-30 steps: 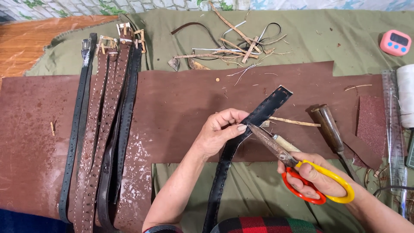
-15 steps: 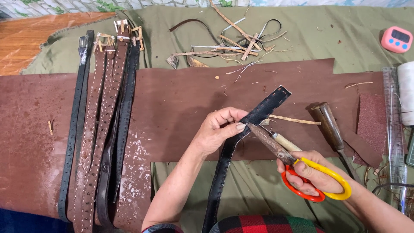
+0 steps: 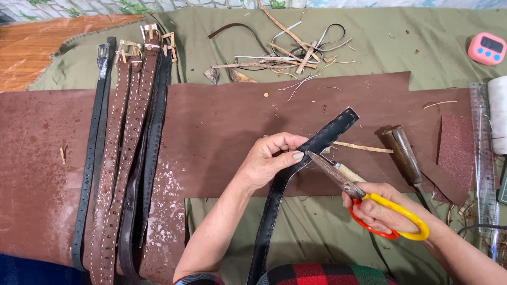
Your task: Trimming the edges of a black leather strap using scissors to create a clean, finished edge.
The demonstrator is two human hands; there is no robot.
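My left hand (image 3: 270,160) pinches a long black leather belt strap (image 3: 328,133) that runs from my lap up to the right over a brown leather sheet (image 3: 222,121). In my right hand (image 3: 381,207) are scissors (image 3: 338,177) with one yellow and one red handle loop. Their rusty blades point up and left, and the tips meet the strap's edge just beside my left thumb. The strap's far end is cut at a slant and carries stitch holes along both edges.
Several finished brown and black belts (image 3: 129,158) with buckles lie in a row at the left. Leather trimmings (image 3: 285,53) are scattered on the green cloth at the back. At the right are a wooden-handled tool (image 3: 405,153), a clear ruler (image 3: 481,158), a pink timer (image 3: 487,48) and a white thread spool (image 3: 499,113).
The scissors have shifted slightly down and right along the strap. My left hand keeps its hold in the same place.
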